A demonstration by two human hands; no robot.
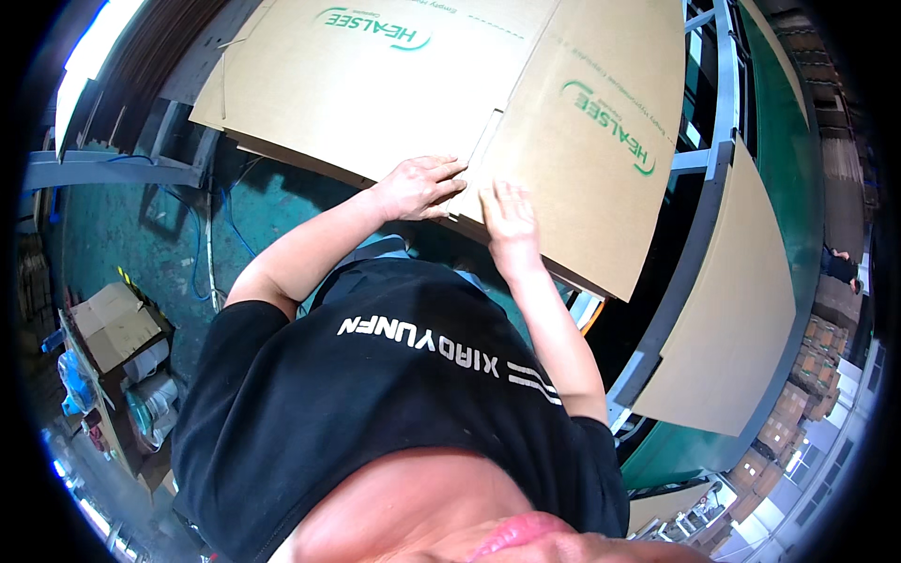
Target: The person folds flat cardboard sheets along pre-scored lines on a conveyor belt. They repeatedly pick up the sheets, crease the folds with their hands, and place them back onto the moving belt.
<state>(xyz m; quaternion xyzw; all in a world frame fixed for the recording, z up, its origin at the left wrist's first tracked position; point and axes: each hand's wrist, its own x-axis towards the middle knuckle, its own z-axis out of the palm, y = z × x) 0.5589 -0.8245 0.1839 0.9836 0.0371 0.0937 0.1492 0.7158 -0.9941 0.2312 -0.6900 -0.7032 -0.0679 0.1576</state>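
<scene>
A large flat sheet of tan cardboard [413, 94] with green printing lies in front of me, on top of a stack of similar sheets. My left hand [419, 190] rests on its near edge, just left of a narrow slot [483, 139] cut into the board. The fingers stretch to the right across the edge; what lies under them is hidden. On the other side of the slot, my right hand [512, 223] is laid on the right-hand panel [596, 131], fingers extended and pointing away from me. Both hands touch the cardboard.
To the right runs a grey metal frame [690, 267], and beyond it another plain cardboard sheet [727, 319] lies on a green surface [798, 206]. Stacked brown boards [141, 75] stand at far left. An open carton [113, 324] sits at lower left, near blue hoses [194, 253] on the floor.
</scene>
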